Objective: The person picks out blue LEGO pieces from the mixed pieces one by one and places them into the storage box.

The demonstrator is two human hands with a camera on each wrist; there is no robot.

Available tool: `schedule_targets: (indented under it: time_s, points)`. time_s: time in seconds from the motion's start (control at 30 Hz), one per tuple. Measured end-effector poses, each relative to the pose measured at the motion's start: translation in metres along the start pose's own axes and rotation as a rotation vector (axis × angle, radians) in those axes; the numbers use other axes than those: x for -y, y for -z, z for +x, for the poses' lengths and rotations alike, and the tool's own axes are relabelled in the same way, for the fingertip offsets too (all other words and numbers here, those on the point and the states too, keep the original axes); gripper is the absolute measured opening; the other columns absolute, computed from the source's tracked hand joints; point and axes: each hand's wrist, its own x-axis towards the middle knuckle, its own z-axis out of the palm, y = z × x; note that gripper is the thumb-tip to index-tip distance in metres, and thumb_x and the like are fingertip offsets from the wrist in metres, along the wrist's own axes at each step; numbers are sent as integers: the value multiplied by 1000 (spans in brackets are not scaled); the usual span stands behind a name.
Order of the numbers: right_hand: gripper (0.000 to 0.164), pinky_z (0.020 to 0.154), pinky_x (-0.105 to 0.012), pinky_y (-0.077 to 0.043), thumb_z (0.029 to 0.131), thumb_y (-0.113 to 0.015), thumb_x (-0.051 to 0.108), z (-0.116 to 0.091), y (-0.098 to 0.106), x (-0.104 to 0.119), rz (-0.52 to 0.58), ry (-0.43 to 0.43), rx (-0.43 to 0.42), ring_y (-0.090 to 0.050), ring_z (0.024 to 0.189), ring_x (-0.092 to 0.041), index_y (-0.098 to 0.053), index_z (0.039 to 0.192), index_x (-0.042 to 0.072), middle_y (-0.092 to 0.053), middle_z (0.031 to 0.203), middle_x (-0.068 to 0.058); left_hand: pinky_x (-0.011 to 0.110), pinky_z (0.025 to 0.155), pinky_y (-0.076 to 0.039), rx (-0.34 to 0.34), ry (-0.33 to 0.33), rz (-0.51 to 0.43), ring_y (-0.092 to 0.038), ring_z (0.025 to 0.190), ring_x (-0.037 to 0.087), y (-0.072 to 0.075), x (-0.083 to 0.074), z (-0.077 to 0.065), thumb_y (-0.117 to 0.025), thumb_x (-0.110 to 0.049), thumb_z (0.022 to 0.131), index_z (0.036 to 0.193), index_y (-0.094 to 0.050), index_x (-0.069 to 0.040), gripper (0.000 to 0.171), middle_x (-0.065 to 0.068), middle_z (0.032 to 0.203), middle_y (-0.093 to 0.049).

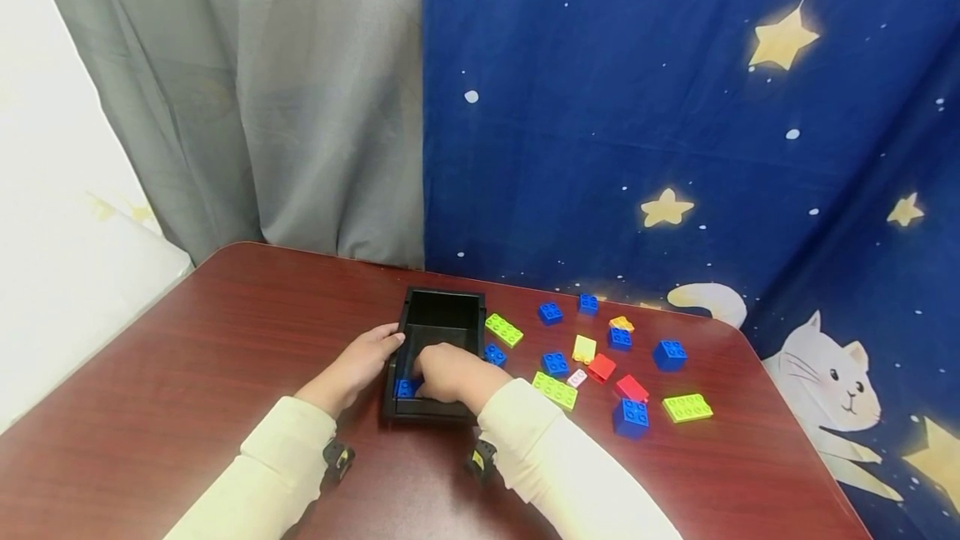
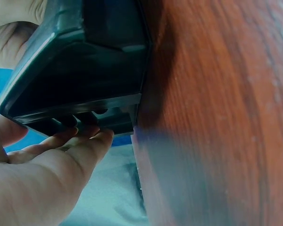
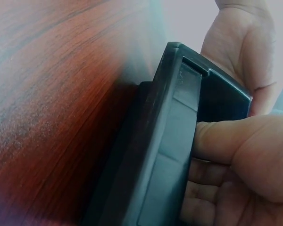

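Observation:
A black box (image 1: 442, 417) stands on the table, its long side running away from me. My left hand (image 1: 365, 363) holds the box's left wall, thumb at the rim and fingers (image 2: 92, 146) along the outside. Inside the near end, my right hand (image 1: 447, 372) reaches down with curled fingers and pinches a blue brick (image 1: 406, 388) in the near left corner. In the right wrist view the thumb (image 3: 217, 141) dips behind the box's wall (image 3: 167, 155), which hides the fingertips and the brick.
Right of the box lie several loose bricks: a blue brick (image 1: 494, 355) close to its wall, lime bricks (image 1: 555, 391), a yellow brick (image 1: 584, 348), red bricks (image 1: 602, 368) and a pale pink brick (image 1: 577, 378). Grey and blue curtains (image 1: 525, 148) hang behind the table (image 1: 225, 340).

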Motion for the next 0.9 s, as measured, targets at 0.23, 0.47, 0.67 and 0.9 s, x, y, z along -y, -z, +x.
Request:
schedule_targets:
  time_s: [0.23, 0.47, 0.67, 0.9]
  points:
    - [19, 88, -27, -53, 87, -71, 17, 0, -1, 1, 22, -6, 10, -67, 92, -13, -76, 103, 9, -74, 99, -2, 58, 113, -23, 0, 0, -2, -32, 137, 44, 0, -1, 0, -37, -19, 104, 145, -33, 9, 49, 29, 146, -37]
    - [15, 85, -26, -54, 88, -70, 18, 0, -1, 1, 24, -2, 8, -66, 83, -10, -76, 99, 9, -74, 91, -1, 58, 112, -24, 4, 10, 7, -30, 137, 45, 0, -2, -1, -36, -20, 104, 146, -31, 8, 51, 30, 148, -34]
    - [15, 83, -26, -54, 89, -69, 20, 0, -3, 3, 21, -26, 7, -64, 78, -10, -76, 97, 9, -73, 88, 0, 58, 112, -24, 6, 13, -2, -29, 138, 44, 0, -2, -1, -36, -19, 104, 146, -30, 8, 51, 30, 149, -32]
    - [13, 78, -25, -54, 90, -68, 20, -1, -4, 5, 39, -49, -3, -59, 70, -10, -75, 94, 9, -70, 80, 0, 58, 112, -25, 16, 14, 13, -34, 134, 48, 1, 0, 0, -36, -22, 103, 147, -26, 9, 54, 32, 149, -29]
